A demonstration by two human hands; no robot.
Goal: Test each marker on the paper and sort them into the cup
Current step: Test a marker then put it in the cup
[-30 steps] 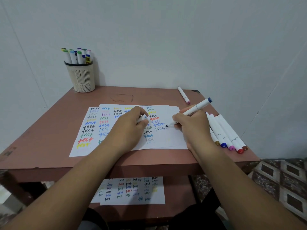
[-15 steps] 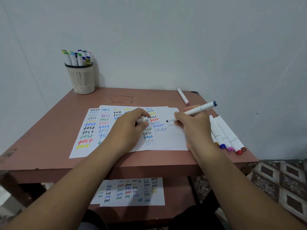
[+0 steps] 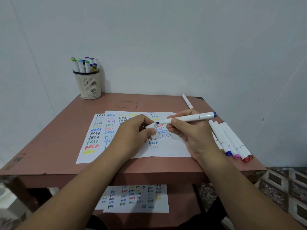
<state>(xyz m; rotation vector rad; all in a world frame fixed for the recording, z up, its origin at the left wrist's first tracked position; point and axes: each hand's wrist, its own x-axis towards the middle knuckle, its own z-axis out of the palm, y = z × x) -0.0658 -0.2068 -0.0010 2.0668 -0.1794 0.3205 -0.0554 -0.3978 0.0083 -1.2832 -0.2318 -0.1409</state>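
The right hand (image 3: 191,133) grips a blue-ended marker (image 3: 186,119) above the paper (image 3: 166,150); the left hand (image 3: 132,131) pinches its white cap (image 3: 151,126) at the tip, which is partly hidden. The paper lies on a reddish-brown bench (image 3: 49,143) against a pale wall. Four markers (image 3: 230,140) lie right; the cup (image 3: 88,85) stands far left.

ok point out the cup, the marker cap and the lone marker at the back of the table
cup (image 3: 88,87): head view, on its slatted side wall
marker cap (image 3: 151,126): head view, on the white cap the left hand pinches
lone marker (image 3: 186,100): head view, mid-barrel
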